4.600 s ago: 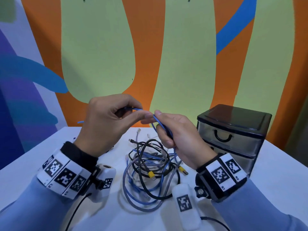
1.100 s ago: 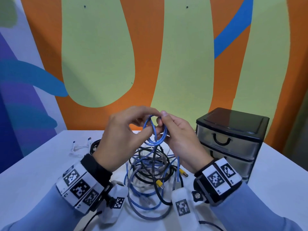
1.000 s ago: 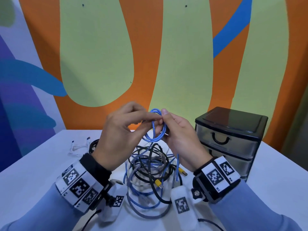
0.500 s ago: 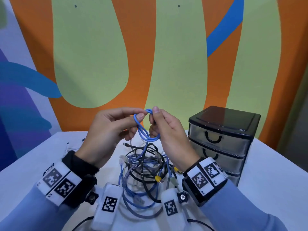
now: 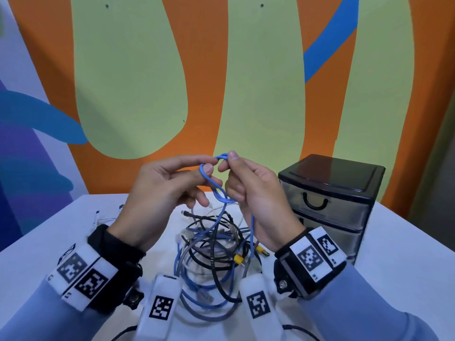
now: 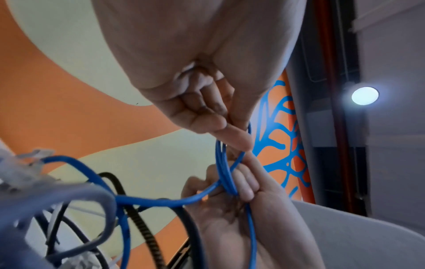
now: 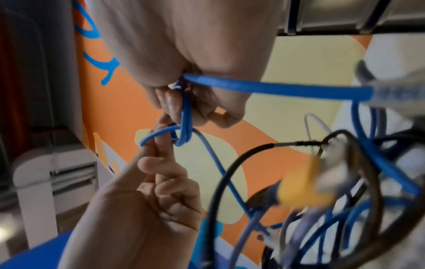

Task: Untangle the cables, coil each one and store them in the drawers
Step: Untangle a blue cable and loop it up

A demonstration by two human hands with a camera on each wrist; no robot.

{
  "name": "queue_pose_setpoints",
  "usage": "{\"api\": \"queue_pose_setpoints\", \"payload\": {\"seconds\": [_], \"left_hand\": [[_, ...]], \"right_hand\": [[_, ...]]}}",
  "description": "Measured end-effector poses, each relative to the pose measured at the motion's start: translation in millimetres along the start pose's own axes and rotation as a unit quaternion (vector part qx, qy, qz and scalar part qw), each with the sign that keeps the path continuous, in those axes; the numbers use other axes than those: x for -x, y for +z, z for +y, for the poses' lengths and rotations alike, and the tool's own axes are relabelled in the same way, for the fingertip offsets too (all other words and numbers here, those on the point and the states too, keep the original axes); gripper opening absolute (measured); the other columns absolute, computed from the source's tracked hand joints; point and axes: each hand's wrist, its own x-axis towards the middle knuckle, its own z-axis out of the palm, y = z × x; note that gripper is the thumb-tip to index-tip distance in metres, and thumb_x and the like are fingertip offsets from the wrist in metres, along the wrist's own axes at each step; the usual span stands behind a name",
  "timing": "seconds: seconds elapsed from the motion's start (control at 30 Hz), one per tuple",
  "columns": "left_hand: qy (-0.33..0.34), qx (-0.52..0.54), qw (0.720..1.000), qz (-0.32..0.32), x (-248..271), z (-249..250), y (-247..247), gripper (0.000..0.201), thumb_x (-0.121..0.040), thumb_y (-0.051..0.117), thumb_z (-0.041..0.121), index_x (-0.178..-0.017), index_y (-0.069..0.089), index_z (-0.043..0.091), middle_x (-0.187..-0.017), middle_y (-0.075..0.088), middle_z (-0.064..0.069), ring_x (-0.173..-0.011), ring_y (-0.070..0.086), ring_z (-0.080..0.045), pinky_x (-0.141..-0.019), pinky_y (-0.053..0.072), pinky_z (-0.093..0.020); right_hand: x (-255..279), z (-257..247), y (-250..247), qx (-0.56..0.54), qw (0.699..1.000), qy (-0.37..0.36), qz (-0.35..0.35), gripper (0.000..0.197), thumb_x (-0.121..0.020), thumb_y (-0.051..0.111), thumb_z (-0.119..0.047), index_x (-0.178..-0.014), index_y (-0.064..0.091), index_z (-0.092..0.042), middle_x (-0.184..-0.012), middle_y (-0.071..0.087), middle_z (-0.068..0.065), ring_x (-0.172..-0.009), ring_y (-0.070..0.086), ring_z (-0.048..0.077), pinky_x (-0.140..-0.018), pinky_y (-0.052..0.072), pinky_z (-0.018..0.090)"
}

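Both hands are up in the air above the white table (image 5: pixel 406 254), close together and almost touching. The left hand (image 5: pixel 160 193) pinches a small loop of the blue cable (image 5: pixel 219 193) between thumb and pointer finger, and its other fingers are bent under it. The right hand (image 5: pixel 256 198) pinches the top of the same loop with thumb and fingertip – the cable then runs down through its curled fingers and hangs to the table. Under the hands lies the cable pile (image 5: pixel 211 252), a messy heap of black, grey and blue cables with a yellow plug (image 5: pixel 237 258) near its right side. The blue cable goes down into this heap. A thin white cable (image 5: pixel 103 219) lies on the left part of the table, apart from the heap. The drawer box (image 5: pixel 330 205) stands on the right, near the back edge of the table and just beside the right wrist – its drawers are closed. There is bare table on the left side and in front of the box on the right.
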Motion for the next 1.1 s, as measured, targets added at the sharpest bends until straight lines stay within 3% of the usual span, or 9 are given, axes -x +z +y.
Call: {"api": "queue_pose_setpoints", "payload": {"seconds": [0.23, 0.4, 0.53, 0.6, 0.67, 0.73, 0.83, 0.93, 1.1], "left_hand": [[-0.119, 0.084, 0.989, -0.032, -4.3, 0.1, -1.7, 0.010, -0.082, 0.065, 0.009, -0.083, 0.075, 0.012, -0.058, 0.051, -0.004, -0.049, 0.036, -0.013, -0.044, 0.026, -0.022], [-0.165, 0.176, 0.970, 0.011, -8.4, 5.0, -8.0, 0.014, -0.094, 0.051, 0.008, -0.094, 0.065, 0.011, -0.053, 0.022, 0.005, -0.051, 0.021, -0.013, -0.049, 0.022, -0.024], [-0.120, 0.211, 0.970, 0.025, -11.5, 11.7, -18.9, 0.028, -0.084, 0.061, 0.010, -0.111, 0.069, 0.010, -0.066, 0.044, -0.001, -0.063, 0.045, -0.015, -0.074, 0.052, -0.029], [-0.095, 0.203, 0.974, 0.013, -10.5, 14.6, -20.6, 0.032, -0.087, 0.063, 0.011, -0.118, 0.071, 0.012, -0.078, 0.059, -0.002, -0.065, 0.053, -0.012, -0.063, 0.053, -0.021], [-0.081, 0.172, 0.982, 0.002, -10.4, 15.6, -21.2, 0.032, -0.092, 0.063, 0.015, -0.123, 0.070, 0.012, -0.086, 0.065, 0.000, -0.053, 0.044, -0.005, -0.041, 0.031, -0.013], [-0.064, 0.126, 0.990, -0.002, -11.0, 14.9, -22.8, 0.032, -0.097, 0.062, 0.016, -0.127, 0.070, 0.010, -0.090, 0.068, 0.000, -0.043, 0.031, -0.002, -0.036, 0.017, -0.014], [-0.001, 0.003, 1.000, 0.024, -12.1, 11.9, -26.9, 0.027, -0.101, 0.064, 0.015, -0.126, 0.073, 0.010, -0.096, 0.075, -0.007, -0.043, 0.032, -0.007, -0.040, 0.024, -0.014], [0.082, -0.118, 0.988, 0.056, -14.5, 7.0, -31.4, 0.016, -0.102, 0.068, 0.016, -0.114, 0.077, 0.014, -0.095, 0.081, -0.007, -0.051, 0.054, -0.014, -0.047, 0.038, -0.020], [0.205, -0.351, 0.907, 0.113, -16.4, -0.8, -37.3, 0.007, -0.100, 0.072, 0.026, -0.103, 0.079, 0.027, -0.099, 0.077, 0.009, -0.092, 0.070, -0.008, -0.081, 0.052, -0.024]], "right_hand": [[4.6, 6.7, 0.6, 0.249, 0.967, -0.055, 0.007, 0.043, -0.110, 0.047, -0.041, -0.081, 0.059, -0.011, -0.062, 0.033, 0.003, -0.058, 0.031, 0.020, -0.059, 0.026, 0.036], [6.1, 2.5, -2.3, 0.289, 0.955, -0.070, 0.023, 0.044, -0.111, 0.046, -0.040, -0.082, 0.059, -0.009, -0.050, 0.031, -0.012, -0.048, 0.025, 0.007, -0.050, 0.026, 0.020], [5.6, 4.0, -3.1, 0.287, 0.952, -0.084, 0.067, 0.041, -0.110, 0.048, -0.042, -0.078, 0.059, -0.017, -0.051, 0.026, -0.011, -0.049, 0.023, 0.009, -0.050, 0.021, 0.026], [3.7, 4.4, -4.7, 0.284, 0.949, -0.099, 0.092, 0.041, -0.109, 0.049, -0.043, -0.077, 0.059, -0.021, -0.054, 0.027, -0.011, -0.052, 0.025, 0.011, -0.051, 0.021, 0.028], [3.1, 2.5, -6.0, 0.289, 0.944, -0.112, 0.108, 0.039, -0.109, 0.048, -0.043, -0.076, 0.058, -0.024, -0.056, 0.028, -0.012, -0.053, 0.026, 0.010, -0.051, 0.022, 0.027], [2.8, 1.0, -7.7, 0.291, 0.942, -0.116, 0.117, 0.038, -0.109, 0.048, -0.043, -0.077, 0.057, -0.024, -0.057, 0.028, -0.012, -0.054, 0.026, 0.010, -0.052, 0.023, 0.026], [-0.2, 3.0, -9.6, 0.246, 0.959, -0.079, 0.115, 0.041, -0.110, 0.046, -0.043, -0.080, 0.056, -0.018, -0.060, 0.028, -0.006, -0.056, 0.027, 0.015, -0.058, 0.025, 0.033], [-2.6, 2.9, -7.4, 0.069, 0.994, -0.018, 0.084, 0.035, -0.110, 0.049, -0.036, -0.084, 0.056, -0.013, -0.065, 0.029, -0.004, -0.055, 0.025, 0.013, -0.056, 0.026, 0.028], [1.7, -6.5, 2.3, -0.162, 0.984, 0.071, 0.005, 0.029, -0.110, 0.049, -0.030, -0.090, 0.055, -0.010, -0.064, 0.034, 0.000, -0.054, 0.035, 0.011, -0.053, 0.037, 0.018]]}}
